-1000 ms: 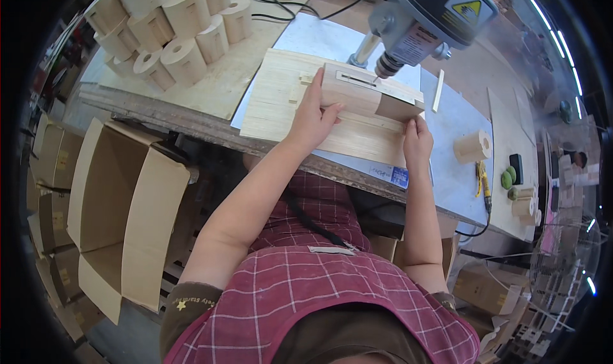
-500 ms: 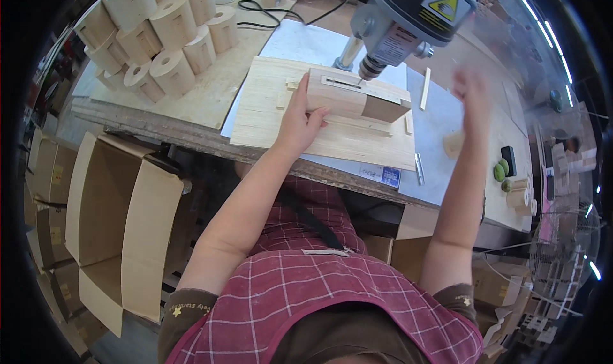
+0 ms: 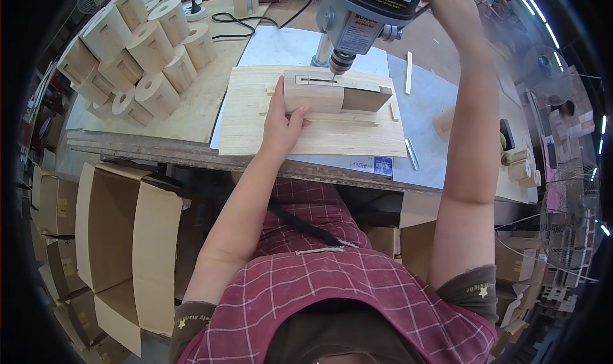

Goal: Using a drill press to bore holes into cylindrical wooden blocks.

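Note:
My left hand (image 3: 284, 125) grips the left end of a light wooden block (image 3: 313, 96) that has a slotted pale template on top and a darker right end. The block stands on a flat wooden board (image 3: 249, 137) with thin strips fixed to it. A drill press (image 3: 357, 26) stands over the block, its bit (image 3: 334, 77) pointing down at the slot; whether it touches is unclear. My right hand (image 3: 447, 7) is raised at the upper right, fingers closed on the drill press's handle (image 3: 424, 10).
Many wooden cylinders (image 3: 153, 45) are stacked at the left, near black cables (image 3: 249, 19). An open cardboard box (image 3: 108, 236) sits left below the bench edge (image 3: 191, 153). A wood strip (image 3: 408, 74), a metal bar (image 3: 412, 153) and more cylinders (image 3: 520, 166) lie at the right; a fan (image 3: 559, 204) stands beyond.
My right hand has left the block's right end, risen and closed on the drill handle. My left hand stays on the block. The view has shifted.

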The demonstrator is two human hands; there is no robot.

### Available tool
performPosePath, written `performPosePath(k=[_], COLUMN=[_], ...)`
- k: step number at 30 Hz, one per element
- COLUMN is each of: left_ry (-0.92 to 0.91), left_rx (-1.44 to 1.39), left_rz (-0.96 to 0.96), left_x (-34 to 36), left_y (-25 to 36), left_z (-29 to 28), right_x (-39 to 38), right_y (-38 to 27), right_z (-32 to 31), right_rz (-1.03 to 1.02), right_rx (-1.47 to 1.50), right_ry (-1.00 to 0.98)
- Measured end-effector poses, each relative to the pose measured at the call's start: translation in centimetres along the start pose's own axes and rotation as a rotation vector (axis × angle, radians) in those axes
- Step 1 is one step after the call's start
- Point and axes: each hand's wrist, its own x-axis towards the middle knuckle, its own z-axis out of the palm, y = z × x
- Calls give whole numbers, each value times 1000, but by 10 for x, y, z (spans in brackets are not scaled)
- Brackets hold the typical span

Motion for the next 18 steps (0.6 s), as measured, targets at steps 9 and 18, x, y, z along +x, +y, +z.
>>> performPosePath(k=[9, 18], left_ry=[6, -16], left_rx=[20, 22], left_rz=[-27, -90], left_x=[-1, -2], left_y=[1, 8], left_z=[-2, -1], right_x=[-122, -166], right_y=[-42, -21], right_z=[19, 94], right_rz=[12, -56], right_rx=[116, 310], right_ry=[62, 399])
